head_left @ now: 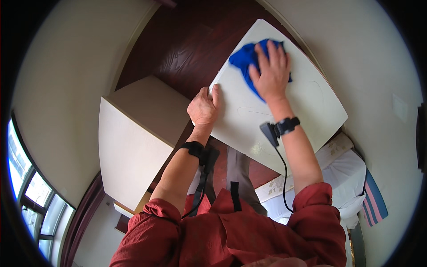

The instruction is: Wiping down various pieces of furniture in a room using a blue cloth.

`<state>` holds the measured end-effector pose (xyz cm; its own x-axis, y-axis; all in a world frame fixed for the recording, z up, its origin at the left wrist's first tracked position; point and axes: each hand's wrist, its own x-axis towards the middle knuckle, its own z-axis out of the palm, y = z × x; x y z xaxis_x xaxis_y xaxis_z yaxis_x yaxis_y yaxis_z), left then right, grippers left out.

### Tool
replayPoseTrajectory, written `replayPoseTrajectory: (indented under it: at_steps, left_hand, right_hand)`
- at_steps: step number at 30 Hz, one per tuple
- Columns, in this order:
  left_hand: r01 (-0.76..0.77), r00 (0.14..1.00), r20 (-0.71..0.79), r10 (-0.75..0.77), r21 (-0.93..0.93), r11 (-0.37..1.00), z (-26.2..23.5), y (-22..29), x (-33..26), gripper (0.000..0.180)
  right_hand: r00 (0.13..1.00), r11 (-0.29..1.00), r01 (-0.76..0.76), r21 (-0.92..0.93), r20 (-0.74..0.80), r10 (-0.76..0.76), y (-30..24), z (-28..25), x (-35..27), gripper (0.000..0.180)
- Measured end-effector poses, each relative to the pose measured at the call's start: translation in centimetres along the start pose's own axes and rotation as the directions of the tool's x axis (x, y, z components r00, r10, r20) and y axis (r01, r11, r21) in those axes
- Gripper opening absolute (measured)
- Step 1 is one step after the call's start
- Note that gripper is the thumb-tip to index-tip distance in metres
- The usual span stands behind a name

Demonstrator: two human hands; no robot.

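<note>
Under my right hand point(272, 73) lies a blue cloth point(243, 58), pressed flat against a white panel point(311, 98). The fingers are spread over the cloth, and the hand is slightly blurred. My left hand point(205, 106) grips the panel's left edge, thumb on the white face and the other fingers mostly hidden behind the edge. The panel is tilted in front of me, its far corner toward the top of the view. Thin curved marks show on its surface.
A white cabinet point(129, 147) stands at the left, close to my left forearm. Dark red wooden floor point(178, 49) shows beyond it. A bed with white covers point(342, 178) is at the lower right. Walls rise on both sides, with a window point(38, 189) far left. Black straps with cables circle both wrists.
</note>
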<state>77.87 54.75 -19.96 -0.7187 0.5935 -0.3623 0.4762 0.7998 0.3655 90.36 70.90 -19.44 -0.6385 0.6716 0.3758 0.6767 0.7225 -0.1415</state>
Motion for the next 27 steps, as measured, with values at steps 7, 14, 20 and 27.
replayPoseTrajectory:
  at_steps: [7,14,20,27]
  left_hand:
    - [-0.213,0.962,-0.220,0.162,-0.233,0.949,0.3,1.4,0.9,0.047]
    - [-0.532,0.831,-0.416,0.370,-0.394,0.750,0.2,0.4,1.5,0.057]
    - [-0.737,0.675,-0.187,0.714,-0.120,0.665,-1.2,-1.5,-4.3,0.068]
    - [-0.666,0.746,-0.032,0.665,-0.021,0.746,1.6,4.6,-3.1,0.070]
  right_hand:
    - [0.984,0.987,-0.154,-0.044,-0.100,0.149,-1.4,2.0,1.5,0.053]
    - [0.995,0.986,-0.084,0.141,0.066,0.075,-9.7,2.0,-5.9,0.051]
    - [0.934,0.658,-0.284,0.697,0.046,0.355,-7.5,-2.6,-7.7,0.048]
    - [0.957,0.965,-0.223,0.140,-0.159,0.244,6.9,-1.8,-5.1,0.040]
